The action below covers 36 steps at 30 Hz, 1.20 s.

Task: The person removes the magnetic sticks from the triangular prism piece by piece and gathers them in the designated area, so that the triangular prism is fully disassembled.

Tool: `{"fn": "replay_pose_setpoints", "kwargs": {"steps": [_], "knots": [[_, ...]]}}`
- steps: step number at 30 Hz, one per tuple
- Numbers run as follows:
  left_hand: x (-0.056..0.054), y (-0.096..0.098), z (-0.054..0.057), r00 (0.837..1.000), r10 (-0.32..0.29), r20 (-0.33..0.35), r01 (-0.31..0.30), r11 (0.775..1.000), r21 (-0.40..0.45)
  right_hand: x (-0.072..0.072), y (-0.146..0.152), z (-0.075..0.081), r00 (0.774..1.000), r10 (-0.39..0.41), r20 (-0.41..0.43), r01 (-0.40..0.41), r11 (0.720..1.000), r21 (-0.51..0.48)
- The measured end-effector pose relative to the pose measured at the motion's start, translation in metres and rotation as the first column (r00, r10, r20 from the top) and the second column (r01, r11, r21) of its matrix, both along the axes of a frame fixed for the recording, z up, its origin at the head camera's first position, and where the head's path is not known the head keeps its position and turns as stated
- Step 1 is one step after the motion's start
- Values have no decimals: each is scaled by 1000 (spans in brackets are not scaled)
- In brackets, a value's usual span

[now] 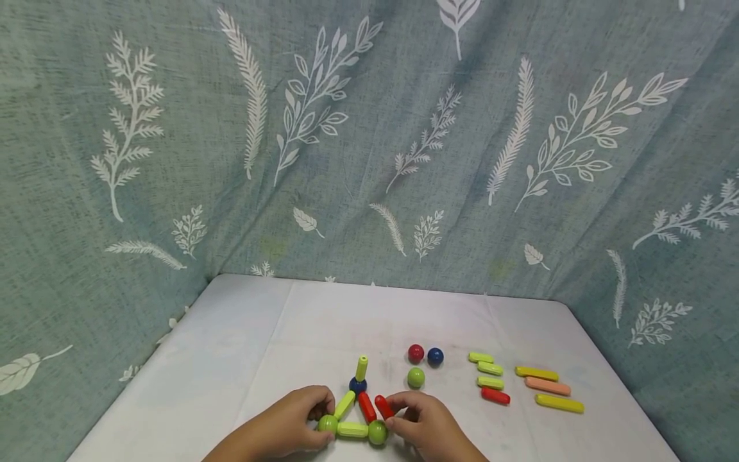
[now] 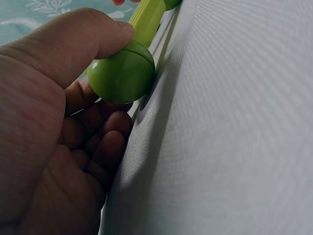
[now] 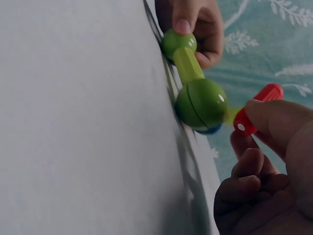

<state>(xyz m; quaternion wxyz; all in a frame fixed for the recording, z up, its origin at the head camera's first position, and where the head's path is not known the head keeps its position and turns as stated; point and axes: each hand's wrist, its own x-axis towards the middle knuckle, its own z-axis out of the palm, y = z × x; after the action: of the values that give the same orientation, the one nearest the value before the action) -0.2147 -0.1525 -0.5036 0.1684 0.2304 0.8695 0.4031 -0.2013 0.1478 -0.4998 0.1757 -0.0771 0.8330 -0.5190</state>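
Note:
A triangle of sticks and balls lies on the white table: two green balls in front, a blue ball (image 1: 358,385) behind, joined by two yellow-green sticks and a red stick (image 1: 367,407). From the blue ball another yellow-green stick (image 1: 361,368) rises. My left hand (image 1: 303,420) holds the left green ball (image 2: 122,76) between thumb and fingers. My right hand (image 1: 424,423) pinches a loose red stick (image 3: 257,108), whose end face shows a pale dot, close beside the right green ball (image 3: 201,104). A yellow-green stick (image 1: 353,430) spans the two green balls.
Behind the right hand lie a red ball (image 1: 416,353), a blue ball (image 1: 435,357) and a green ball (image 1: 416,377). Further right are short yellow-green sticks (image 1: 490,368), a short red stick (image 1: 495,396) and longer yellow (image 1: 559,403) and orange sticks (image 1: 548,385). A patterned curtain (image 1: 369,141) surrounds the table.

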Motion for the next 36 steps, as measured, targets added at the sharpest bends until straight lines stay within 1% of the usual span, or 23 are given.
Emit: {"fn": "replay_pose_setpoints", "kwargs": {"steps": [5,9,13,20,23,30,36], "knots": [[0,-3,-1,1000,10,18,-10,1000,-7,-2,8,-1,1000,-21,-6,21,999,35],[0,-3,-2,1000,13,26,-13,1000,1,-3,16,1,998,-55,-21,56,996,66],[1,-3,-3,1000,15,28,-15,1000,7,-5,24,1,995,-93,-19,95,991,99],[2,-2,-4,1000,21,22,-21,1000,-4,-7,48,3,989,-131,-72,141,978,155],[1,0,-4,999,26,19,-26,1000,-10,-7,60,3,984,-158,-81,171,966,191],[-1,-2,-3,1000,21,12,-21,1000,1,-4,81,-3,970,-215,-117,240,930,280],[-1,-2,-3,1000,14,10,-14,1000,12,-5,96,-2,967,-218,-128,250,909,335]]}}
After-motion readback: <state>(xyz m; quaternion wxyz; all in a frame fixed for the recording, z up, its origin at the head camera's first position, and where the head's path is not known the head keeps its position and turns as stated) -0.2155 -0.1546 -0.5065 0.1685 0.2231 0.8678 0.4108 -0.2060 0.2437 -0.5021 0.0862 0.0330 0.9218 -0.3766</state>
